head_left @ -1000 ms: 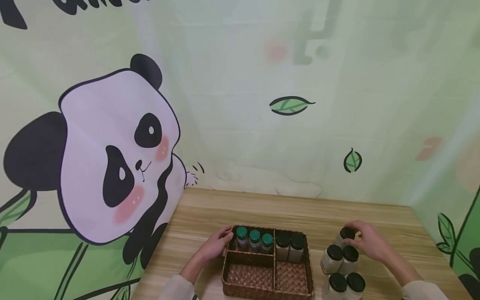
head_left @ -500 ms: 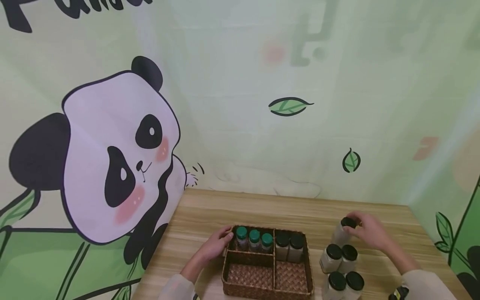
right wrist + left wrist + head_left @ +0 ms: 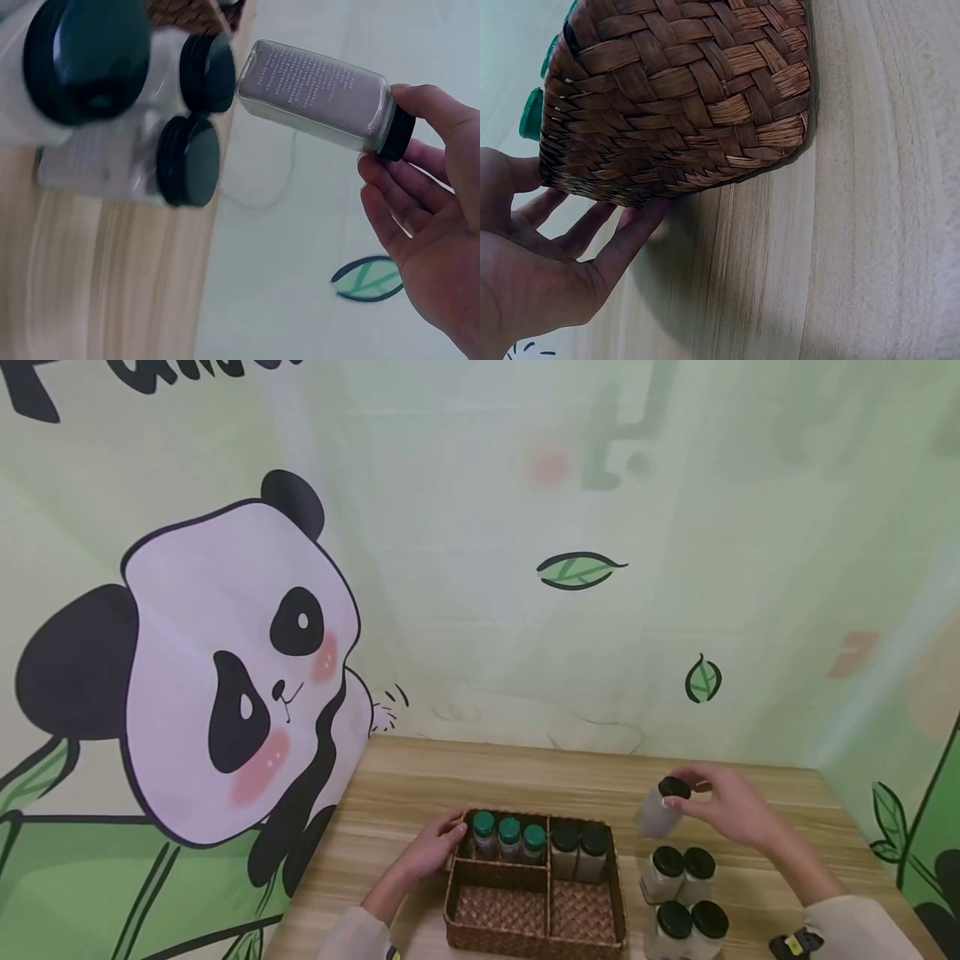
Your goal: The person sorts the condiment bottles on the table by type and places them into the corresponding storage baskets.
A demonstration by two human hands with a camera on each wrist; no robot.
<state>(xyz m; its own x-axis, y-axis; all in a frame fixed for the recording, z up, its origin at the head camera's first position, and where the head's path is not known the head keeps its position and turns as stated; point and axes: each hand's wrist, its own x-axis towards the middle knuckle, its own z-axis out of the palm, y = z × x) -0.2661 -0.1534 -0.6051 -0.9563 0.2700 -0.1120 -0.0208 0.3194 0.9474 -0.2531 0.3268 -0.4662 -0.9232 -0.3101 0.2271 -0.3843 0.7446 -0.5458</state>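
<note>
My right hand (image 3: 731, 806) pinches the black lid of a clear square-sided jar (image 3: 660, 814) and holds it tilted in the air. In the right wrist view, the jar (image 3: 315, 97) holds pale contents and carries printed text on its side. My left hand (image 3: 431, 850) grips the back left corner of a brown woven basket (image 3: 536, 941), fingertips against its outer wall (image 3: 682, 90). Three green-capped jars (image 3: 509, 842) stand in the basket's back left compartment. Two black-lidded jars (image 3: 579, 852) stand at the back of its right side.
Several black-lidded jars (image 3: 682, 893) stand on the wooden table (image 3: 405, 777), right of the basket. Behind the table hangs a pale green cloth (image 3: 480, 677) with a printed panda (image 3: 240, 677). A cloth also hangs at the right.
My right hand has lifted the jar from behind the other jars and carried it left, tilting it. My left hand and the basket have stayed in place.
</note>
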